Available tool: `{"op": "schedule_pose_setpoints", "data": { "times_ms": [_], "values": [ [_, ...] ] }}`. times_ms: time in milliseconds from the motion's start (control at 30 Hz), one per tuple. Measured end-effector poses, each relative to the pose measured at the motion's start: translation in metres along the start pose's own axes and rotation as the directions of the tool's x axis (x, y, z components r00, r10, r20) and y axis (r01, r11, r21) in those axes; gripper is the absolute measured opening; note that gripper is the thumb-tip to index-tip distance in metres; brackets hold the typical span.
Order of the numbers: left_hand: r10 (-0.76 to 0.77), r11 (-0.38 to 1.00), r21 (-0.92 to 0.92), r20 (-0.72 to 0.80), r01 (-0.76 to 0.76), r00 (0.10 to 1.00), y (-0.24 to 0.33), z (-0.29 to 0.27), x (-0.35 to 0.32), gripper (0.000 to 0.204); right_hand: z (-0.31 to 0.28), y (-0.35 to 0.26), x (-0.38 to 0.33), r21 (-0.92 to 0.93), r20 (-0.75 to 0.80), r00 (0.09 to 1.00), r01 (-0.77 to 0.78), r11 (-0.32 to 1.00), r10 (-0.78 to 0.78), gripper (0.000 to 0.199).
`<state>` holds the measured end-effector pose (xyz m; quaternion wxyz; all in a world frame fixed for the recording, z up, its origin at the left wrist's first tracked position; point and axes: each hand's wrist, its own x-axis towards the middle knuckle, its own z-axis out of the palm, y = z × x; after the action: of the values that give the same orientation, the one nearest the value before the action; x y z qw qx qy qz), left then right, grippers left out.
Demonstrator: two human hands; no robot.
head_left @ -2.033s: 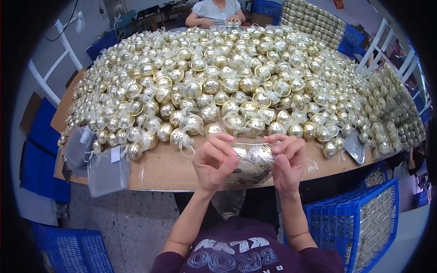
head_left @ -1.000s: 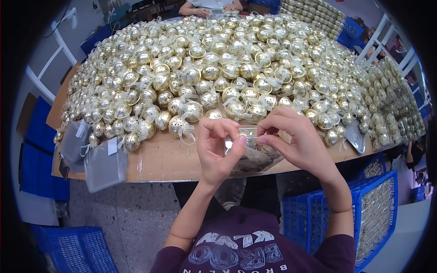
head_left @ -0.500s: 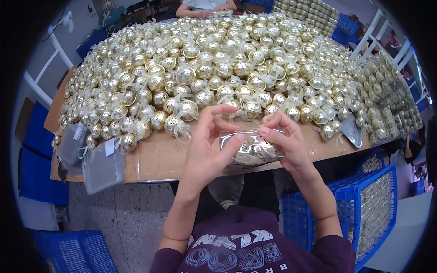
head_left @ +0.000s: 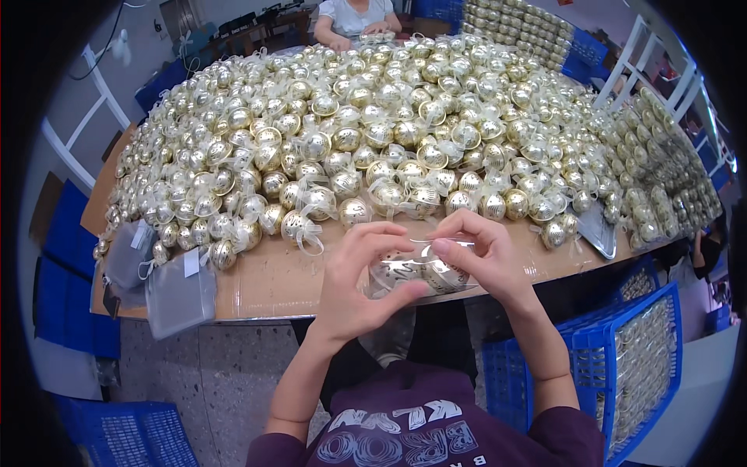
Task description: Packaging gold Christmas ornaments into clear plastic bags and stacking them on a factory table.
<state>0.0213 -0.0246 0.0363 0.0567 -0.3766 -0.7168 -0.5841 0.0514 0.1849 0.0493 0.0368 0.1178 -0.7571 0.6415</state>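
Observation:
Close to the table's front edge, a clear plastic package (head_left: 420, 272) holds gold-and-silver ball ornaments with dark patterns. My left hand (head_left: 359, 274) curves round its left side, the fingers at the upper edge and the thumb across the lower front. At the upper right edge, my right hand (head_left: 484, 255) pinches the clear plastic between thumb and fingers. Beyond both hands lies a large heap of similar ball ornaments (head_left: 354, 212) with pale ribbon bows.
Flat clear bags (head_left: 180, 294) lie at the table's left front corner. A clear tray (head_left: 597, 232) rests at the right. Packed ornaments are stacked (head_left: 661, 171) on the far right. Blue crates (head_left: 607, 350) stand below right, and another person (head_left: 356, 19) sits across the table.
My left thumb has moved down the package's front, showing more of the ornaments inside. My right hand is slightly lower and still pinches the upper edge. The view has shifted a little.

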Motion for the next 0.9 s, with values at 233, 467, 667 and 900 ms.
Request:
{"op": "schedule_pose_setpoints", "data": {
  "times_ms": [233, 467, 667, 900],
  "values": [
    [0.330, 0.944, -0.001, -0.015, -0.330, 0.944, -0.028, 0.006, 0.000, 0.035, -0.002, 0.015, 0.005, 0.289, 0.025, 0.992, -0.126, 0.949, 0.124, 0.011],
    [0.356, 0.935, 0.027, -0.045, -0.355, 0.934, -0.038, 0.003, 0.006, 0.040, -0.014, 0.011, 0.001, -0.299, 0.162, 0.778, 0.625, 0.721, -0.607, 0.027],
    [0.340, 0.940, 0.028, 0.017, -0.341, 0.940, -0.041, 0.008, 0.000, 0.032, -0.007, 0.020, -0.009, -0.367, 0.163, 0.693, 0.703, 0.609, -0.702, 0.022],
    [0.338, 0.941, 0.067, -0.138, -0.332, 0.931, -0.025, 0.026, 0.004, 0.023, -0.008, 0.040, -0.021, -0.507, 0.088, 0.597, 0.716, 0.480, -0.798, 0.045]
  ]
}}
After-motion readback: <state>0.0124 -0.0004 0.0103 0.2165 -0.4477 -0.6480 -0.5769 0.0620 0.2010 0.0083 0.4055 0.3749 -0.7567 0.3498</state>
